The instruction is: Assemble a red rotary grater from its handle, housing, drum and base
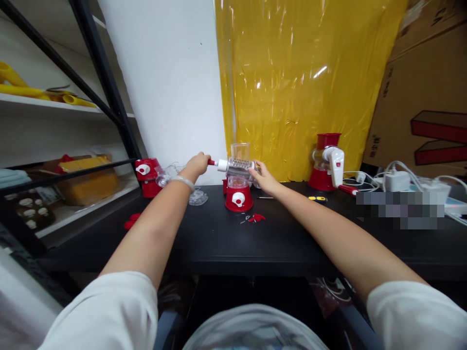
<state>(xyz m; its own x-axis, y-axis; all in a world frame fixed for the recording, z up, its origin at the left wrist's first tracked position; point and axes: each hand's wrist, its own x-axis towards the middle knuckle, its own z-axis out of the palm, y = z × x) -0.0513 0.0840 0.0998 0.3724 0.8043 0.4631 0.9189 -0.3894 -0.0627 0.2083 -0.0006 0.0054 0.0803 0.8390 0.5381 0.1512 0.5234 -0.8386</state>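
Note:
A red-based rotary grater [239,192] with a clear hopper and clear drum stands at the middle of the black table [226,243]. My left hand [198,165] is closed round the red crank handle sticking out of the drum's left end. On the drum's right end rests my right hand [263,178], its fingers curled against the clear housing. A bracelet sits on my left wrist.
A second assembled grater [326,163] stands right of the first, a third red unit [148,176] and clear parts [197,197] to the left. Small red pieces and screws [255,218] lie in front. Chargers and cables [394,181] at right, shelving [73,165] left, yellow plastic sheet [299,82] behind.

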